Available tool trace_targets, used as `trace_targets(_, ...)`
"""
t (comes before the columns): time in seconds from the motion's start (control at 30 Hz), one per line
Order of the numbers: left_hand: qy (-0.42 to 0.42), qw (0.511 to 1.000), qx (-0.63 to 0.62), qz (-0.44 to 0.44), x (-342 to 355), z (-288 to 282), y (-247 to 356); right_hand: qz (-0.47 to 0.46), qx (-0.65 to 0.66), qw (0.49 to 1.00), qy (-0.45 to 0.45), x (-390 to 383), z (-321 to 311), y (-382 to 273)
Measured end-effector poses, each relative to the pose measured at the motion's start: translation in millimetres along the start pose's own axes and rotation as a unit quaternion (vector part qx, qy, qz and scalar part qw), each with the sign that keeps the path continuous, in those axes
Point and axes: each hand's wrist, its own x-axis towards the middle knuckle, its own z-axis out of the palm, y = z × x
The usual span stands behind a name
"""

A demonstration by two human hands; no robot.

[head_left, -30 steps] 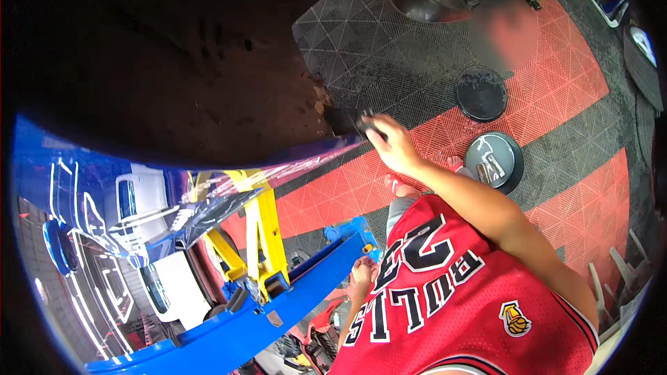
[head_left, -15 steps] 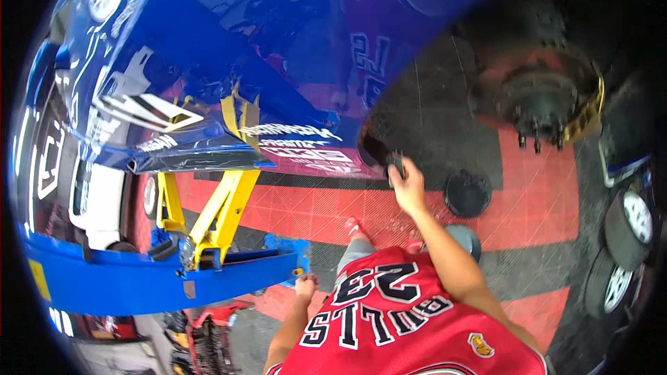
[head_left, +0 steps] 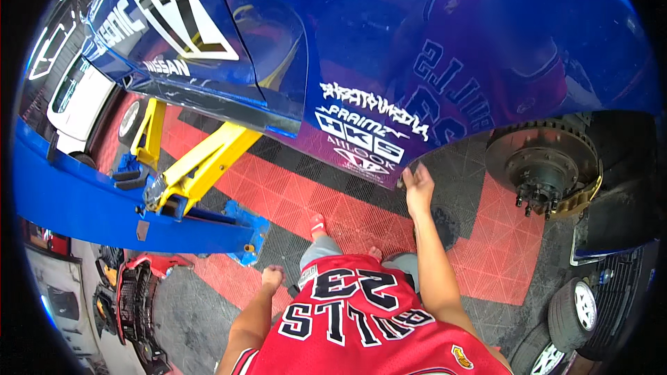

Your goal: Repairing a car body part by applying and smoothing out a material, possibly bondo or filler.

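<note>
The blue car (head_left: 271, 21) fills the upper view, its glossy paint mirroring the person. Its fender (head_left: 354, 62), just right of the car's numbered door, bears white decals over a purple fade; its long lower edge slopes from upper left to lower right and tapers to a corner pointing down toward the person. Beneath the car spreads a floor (head_left: 333, 194) of ribbed red and black tiles. Left of and below the car's door lies a long, smooth blue lift beam (head_left: 104, 201); the person's red mesh jersey (head_left: 347, 333) is below the car's fender. A straight yellow lift arm (head_left: 208, 160) slants up toward the car's sill. In the car's wheel arch sits a round metal brake rotor (head_left: 535, 167) with studs, its face toward the person. A bumper piece with black mesh (head_left: 135, 298) lies to the car's lower left; tyred wheels (head_left: 566, 316) with white spokes lie to its lower right. The right hand (head_left: 418, 191) is at the car's fender corner, fingers drawn narrow; I cannot tell whether they grip it. The left hand (head_left: 273, 276), well below the car's sill, has its fingers curled inward.
</note>
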Motion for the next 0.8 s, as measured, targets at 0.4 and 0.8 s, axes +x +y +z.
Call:
trace_targets(0.4,0.018,0.997,0.078,0.003,-8,-21,9,0.005,-0.072,0.996,0.043,-5,11,4)
trace_targets(0.8,0.010,0.998,0.066,0.015,2,-6,30,-0.013,-0.059,0.995,0.077,-11,8,13)
